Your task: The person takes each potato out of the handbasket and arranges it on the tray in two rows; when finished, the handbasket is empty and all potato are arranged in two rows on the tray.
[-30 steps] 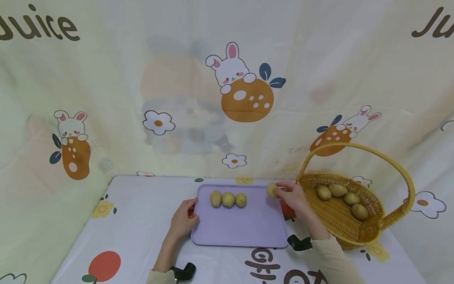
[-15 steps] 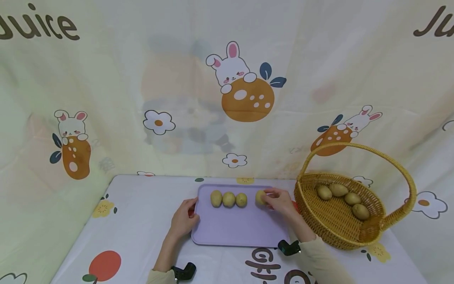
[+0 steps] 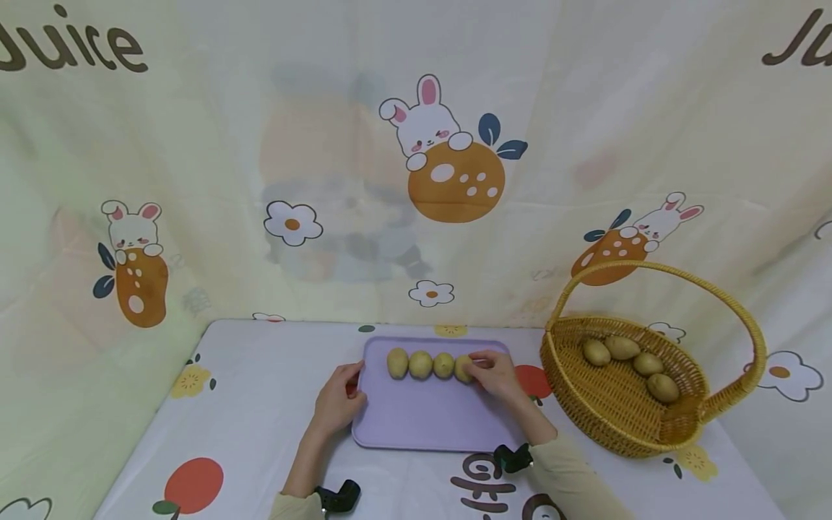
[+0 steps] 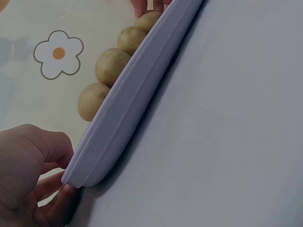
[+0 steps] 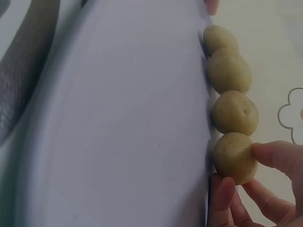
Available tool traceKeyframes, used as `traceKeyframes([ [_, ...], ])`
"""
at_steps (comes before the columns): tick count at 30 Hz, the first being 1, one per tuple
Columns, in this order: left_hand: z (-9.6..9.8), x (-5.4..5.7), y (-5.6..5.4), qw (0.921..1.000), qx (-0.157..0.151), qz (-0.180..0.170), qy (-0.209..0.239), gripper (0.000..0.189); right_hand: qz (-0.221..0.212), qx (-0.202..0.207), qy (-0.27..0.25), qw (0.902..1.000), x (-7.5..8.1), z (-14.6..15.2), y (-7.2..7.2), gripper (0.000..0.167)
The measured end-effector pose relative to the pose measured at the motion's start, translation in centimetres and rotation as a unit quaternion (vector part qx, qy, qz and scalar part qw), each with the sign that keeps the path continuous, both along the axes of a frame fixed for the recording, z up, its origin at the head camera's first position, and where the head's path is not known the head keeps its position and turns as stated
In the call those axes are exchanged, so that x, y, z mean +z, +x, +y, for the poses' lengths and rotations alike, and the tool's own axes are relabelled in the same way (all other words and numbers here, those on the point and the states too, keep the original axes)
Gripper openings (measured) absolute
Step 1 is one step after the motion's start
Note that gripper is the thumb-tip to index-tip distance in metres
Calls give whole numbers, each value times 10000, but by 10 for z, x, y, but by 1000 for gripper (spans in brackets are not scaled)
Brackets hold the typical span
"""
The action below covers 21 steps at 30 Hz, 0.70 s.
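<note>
A lilac tray (image 3: 422, 419) lies on the table with a row of potatoes on its far half. My right hand (image 3: 495, 372) pinches the potato at the row's right end (image 5: 233, 158) between thumb and fingers. That potato sits right against its neighbour (image 5: 235, 112) in the right wrist view. Two more potatoes, the middle-left one (image 3: 420, 365) and the leftmost one (image 3: 398, 363), continue the line to the left. My left hand (image 3: 338, 401) grips the tray's left edge, thumb at the rim (image 4: 75, 163) and fingers lower down.
A wicker basket (image 3: 617, 412) with a tall arched handle (image 3: 708, 292) stands right of the tray, several potatoes (image 3: 648, 363) inside it. Behind the table hangs a printed cloth (image 3: 351, 144). A patterned white tablecloth (image 3: 260, 404) covers the table.
My right hand has moved left across the tray with its potato, from the far right corner to the end of the row. The left hand has stayed at the tray's edge.
</note>
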<state>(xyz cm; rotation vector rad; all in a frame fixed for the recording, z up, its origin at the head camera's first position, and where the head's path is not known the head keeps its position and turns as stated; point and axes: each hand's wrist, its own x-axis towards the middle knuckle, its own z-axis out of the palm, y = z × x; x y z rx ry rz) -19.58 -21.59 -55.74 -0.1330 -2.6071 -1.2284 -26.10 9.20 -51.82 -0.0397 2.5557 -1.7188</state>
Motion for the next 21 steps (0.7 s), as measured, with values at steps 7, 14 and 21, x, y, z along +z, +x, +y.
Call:
traceKeyframes([
  [7, 1, 1, -1, 10000, 8, 1, -3, 57, -77, -133, -27, 9999, 2, -1, 1, 33],
  [14, 1, 0, -2, 10000, 29, -3, -32, 56, -214, -152, 66, 9996, 4, 2, 1, 32],
  [21, 0, -1, 0, 10000, 18, 18, -25, 56, -344, -167, 203, 9991, 6, 5, 1, 30],
])
